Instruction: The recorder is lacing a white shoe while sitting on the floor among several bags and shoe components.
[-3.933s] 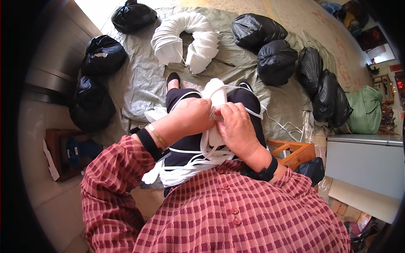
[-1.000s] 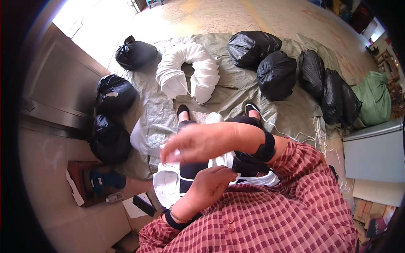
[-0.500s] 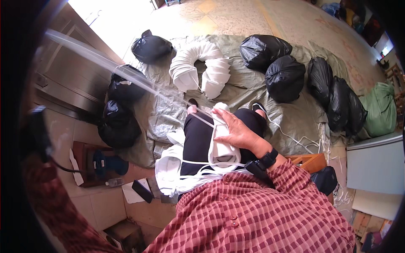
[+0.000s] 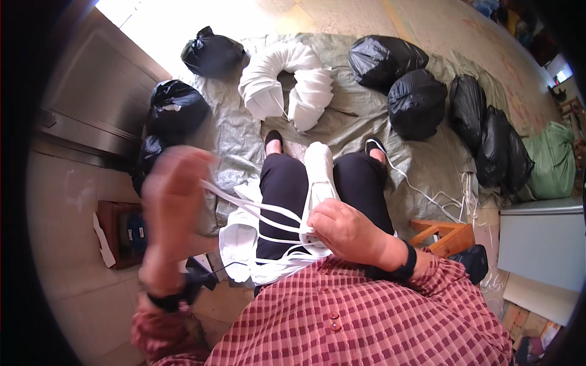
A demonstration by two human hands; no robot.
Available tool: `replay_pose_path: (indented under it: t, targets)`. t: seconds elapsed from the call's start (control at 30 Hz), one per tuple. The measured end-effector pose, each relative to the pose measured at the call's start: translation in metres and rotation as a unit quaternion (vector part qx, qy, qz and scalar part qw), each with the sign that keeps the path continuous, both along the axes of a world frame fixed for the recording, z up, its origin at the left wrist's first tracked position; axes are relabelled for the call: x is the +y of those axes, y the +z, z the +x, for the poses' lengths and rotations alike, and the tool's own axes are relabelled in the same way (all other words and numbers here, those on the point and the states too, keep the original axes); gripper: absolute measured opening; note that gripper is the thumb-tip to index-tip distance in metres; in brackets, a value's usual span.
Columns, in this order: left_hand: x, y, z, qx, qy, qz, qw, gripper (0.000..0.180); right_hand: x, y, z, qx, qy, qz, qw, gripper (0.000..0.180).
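A long white fabric bundle [image 4: 319,168] lies lengthwise between my thighs. At its near end my right hand [image 4: 348,232] is closed, fingers curled on the fabric where white cords come out. Several white cords [image 4: 256,206] run from there up to my left hand [image 4: 174,210], which is raised off to the left. Motion blurs that hand, but the cords end at its fingers. More white cord and fabric [image 4: 239,239] hangs over my left thigh and lies across my lap.
A curved stack of white pieces [image 4: 308,100] rests on a grey-green sheet [image 4: 360,177], with black bags [image 4: 417,105] around it. A green sack [image 4: 551,158] sits far right, beside a pale cabinet [image 4: 540,241]. A wooden stool [image 4: 448,236] stands at my right, a dark door [image 4: 101,91] at left.
My left hand has swung from the far left in towards my lap, and the stretched cords have slackened into loops. My right hand has gone from lying spread on the bundle to closed at its near end.
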State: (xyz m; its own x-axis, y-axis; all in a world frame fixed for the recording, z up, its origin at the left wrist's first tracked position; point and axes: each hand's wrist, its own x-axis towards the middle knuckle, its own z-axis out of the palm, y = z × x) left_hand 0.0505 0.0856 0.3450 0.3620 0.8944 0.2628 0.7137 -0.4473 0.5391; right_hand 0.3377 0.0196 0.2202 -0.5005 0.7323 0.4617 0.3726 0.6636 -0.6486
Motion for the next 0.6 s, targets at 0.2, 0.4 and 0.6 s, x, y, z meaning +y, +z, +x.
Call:
replay_pose_path:
  t: [0.2, 0.4, 0.6]
  targets:
    - [-0.025, -0.122, 0.097, -0.046, -0.200, -0.123, 0.971, 0.048, -0.002, 0.031, 0.009, 0.031, 0.136, -0.117, 0.983, 0.015]
    - [-0.031, -0.141, 0.103, -0.059, -0.183, -0.061, 0.979, 0.028, 0.024, -0.008, 0.034, 0.084, -0.203, -0.135, 0.966, 0.018]
    - [-0.035, -0.137, 0.106, -0.022, -0.183, -0.040, 0.982, 0.031, 0.036, -0.032, 0.037, 0.047, -0.186, -0.205, 0.960, 0.012]
